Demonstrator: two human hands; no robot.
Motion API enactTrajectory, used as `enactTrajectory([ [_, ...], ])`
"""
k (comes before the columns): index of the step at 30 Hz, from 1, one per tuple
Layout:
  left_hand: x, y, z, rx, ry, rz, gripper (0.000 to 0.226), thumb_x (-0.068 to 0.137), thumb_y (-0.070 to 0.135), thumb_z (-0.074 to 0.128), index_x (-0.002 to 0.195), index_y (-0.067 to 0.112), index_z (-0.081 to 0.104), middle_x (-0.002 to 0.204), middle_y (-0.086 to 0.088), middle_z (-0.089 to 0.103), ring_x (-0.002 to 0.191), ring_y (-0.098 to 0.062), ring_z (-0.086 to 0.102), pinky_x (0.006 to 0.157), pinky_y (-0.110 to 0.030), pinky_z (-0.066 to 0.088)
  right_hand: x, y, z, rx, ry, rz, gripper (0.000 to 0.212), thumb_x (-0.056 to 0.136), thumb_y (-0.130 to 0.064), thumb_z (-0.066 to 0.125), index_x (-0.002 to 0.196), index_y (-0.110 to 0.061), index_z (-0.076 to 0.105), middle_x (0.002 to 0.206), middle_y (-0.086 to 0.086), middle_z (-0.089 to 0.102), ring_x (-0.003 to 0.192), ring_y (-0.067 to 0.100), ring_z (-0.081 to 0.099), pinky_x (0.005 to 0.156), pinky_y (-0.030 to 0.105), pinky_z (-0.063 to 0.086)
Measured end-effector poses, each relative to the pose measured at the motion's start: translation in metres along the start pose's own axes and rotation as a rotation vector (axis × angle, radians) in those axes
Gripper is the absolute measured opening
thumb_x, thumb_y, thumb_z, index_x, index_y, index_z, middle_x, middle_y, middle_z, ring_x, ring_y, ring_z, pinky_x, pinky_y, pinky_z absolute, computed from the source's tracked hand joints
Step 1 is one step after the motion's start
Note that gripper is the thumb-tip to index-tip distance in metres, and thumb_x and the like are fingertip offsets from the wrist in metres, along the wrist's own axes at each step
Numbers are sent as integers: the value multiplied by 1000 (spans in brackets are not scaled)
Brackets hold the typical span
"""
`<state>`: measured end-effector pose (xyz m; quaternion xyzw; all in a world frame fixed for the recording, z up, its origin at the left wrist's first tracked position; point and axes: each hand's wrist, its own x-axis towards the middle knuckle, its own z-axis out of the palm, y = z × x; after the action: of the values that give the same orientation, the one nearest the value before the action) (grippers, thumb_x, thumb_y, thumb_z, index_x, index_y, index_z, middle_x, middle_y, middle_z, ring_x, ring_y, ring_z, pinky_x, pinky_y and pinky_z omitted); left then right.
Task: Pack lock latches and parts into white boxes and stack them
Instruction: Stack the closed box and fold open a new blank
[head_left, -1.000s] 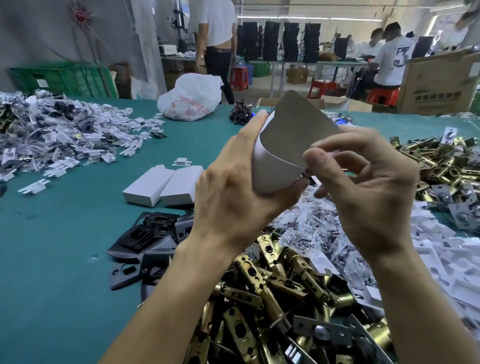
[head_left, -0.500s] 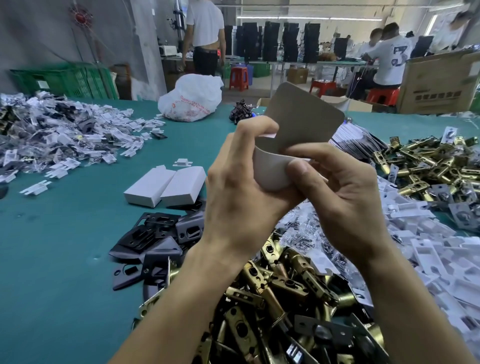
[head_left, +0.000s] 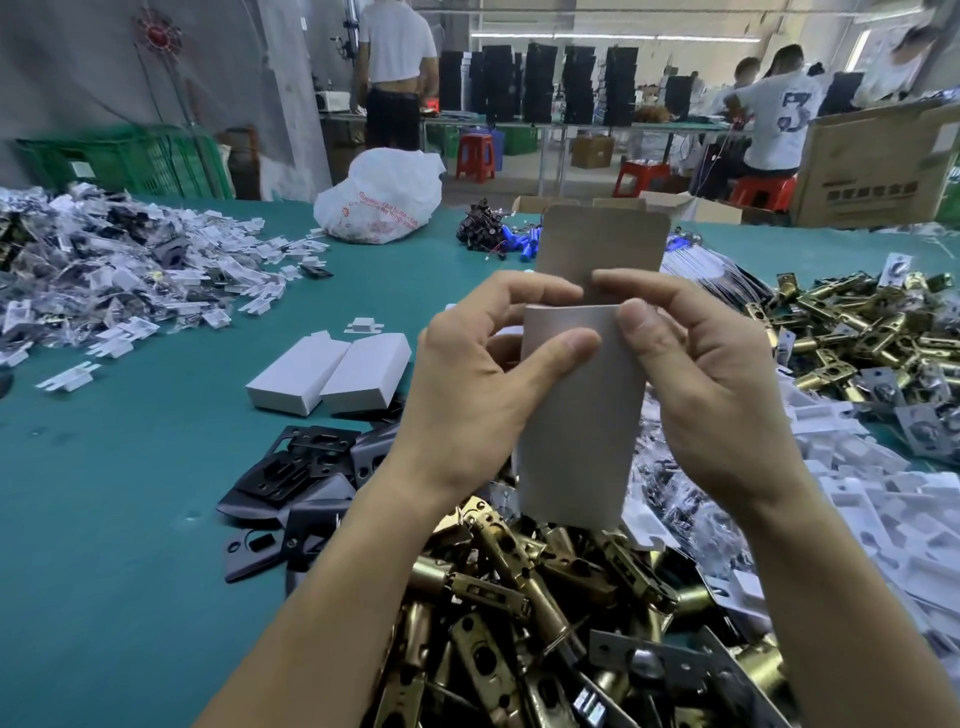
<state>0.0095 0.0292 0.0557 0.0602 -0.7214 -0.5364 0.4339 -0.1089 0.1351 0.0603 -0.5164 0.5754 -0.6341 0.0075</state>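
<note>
My feed shows a workshop hall. A grey wall (head_left: 78, 78) rises at the left, with a round red ornament (head_left: 157, 35) against it. A green slatted plastic crate (head_left: 130, 161) stands at its foot, behind the teal-green surface (head_left: 130, 519). Far back, a long white tube light (head_left: 613, 36) runs across the ceiling. Beneath it, a long green-topped table (head_left: 571, 123) carries tall stacks of black boxes (head_left: 540, 83). A person in a white T-shirt and dark trousers (head_left: 397, 78) stands there, back to me. Another person in a printed white T-shirt (head_left: 779, 119) sits at the right on a red plastic stool (head_left: 761, 189). A second red stool (head_left: 475, 156) stands on the pale floor (head_left: 519, 187). A big brown cardboard carton (head_left: 878, 166) stands at the far right.
</note>
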Motion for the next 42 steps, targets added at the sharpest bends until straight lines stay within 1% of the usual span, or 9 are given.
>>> enactTrajectory([
  [4,0,-7,-5,-9,45,-42,24,74,31,78,95,29,67,87,5,76,70,-13,73,59,-26,58,1,5,-4,187,-67,67,39,91,-5,64,123,-26,55,101,-10,73,89,10,70,76,26,58],
  [8,0,-10,-4,-6,94,-25,22,77,28,77,95,29,66,88,4,76,65,-10,70,55,-24,56,-2,15,-15,189,-187,257,80,66,-24,83,134,-40,43,103,4,74,88,29,74,80,42,61],
  [14,0,-8,-4,-73,38,-35,25,78,29,77,100,28,66,89,0,77,70,-10,72,56,-25,56,-2,17,-22,220,-281,256,52,63,-29,86,113,-20,72,108,4,75,95,32,73,82,41,61],
  [21,1,-13,-23,-89,-175,-147,52,73,10,83,115,34,64,104,-7,76,87,-27,76,70,-38,61,-3,19,-24,250,-283,266,47,64,-23,85,110,-22,73,102,7,76,94,28,74,78,33,60],
  [27,2,-11,-24,-82,-187,-124,49,69,16,87,110,35,67,101,-11,76,83,-37,74,71,-52,63,-1,14,-22,285,-291,255,46,76,-31,82,118,-23,65,105,4,76,95,20,73,77,25,57],
  [31,1,-10,-20,-105,-278,-155,48,74,19,83,114,38,66,105,-8,76,86,-34,75,73,-47,63,3,3,-17,450,-127,155,33,93,-30,55,125,-23,56,92,-8,74,66,-3,67,54,8,48],
  [35,1,-13,-17,-135,-279,-169,53,81,8,80,121,39,61,106,-10,76,86,-36,75,71,-48,63,4,1,-18,372,-43,64,32,86,-32,68,117,-27,67,106,2,72,100,18,68,76,27,56],
  [39,2,-12,-17,-164,-267,-178,55,82,3,78,118,37,55,104,-14,75,82,-34,76,65,-43,62,5,-2,-17,291,8,-2,58,84,-23,70,136,-27,45,91,-11,73,86,7,71,73,22,56],
  [42,2,-14,-17,-167,-261,-172,50,82,4,78,114,35,55,104,-12,75,83,-36,75,66,-47,62,3,-4,-18,256,-1,-16,43,85,-29,69,126,-31,57,98,3,74,90,15,72,74,27,56],
])
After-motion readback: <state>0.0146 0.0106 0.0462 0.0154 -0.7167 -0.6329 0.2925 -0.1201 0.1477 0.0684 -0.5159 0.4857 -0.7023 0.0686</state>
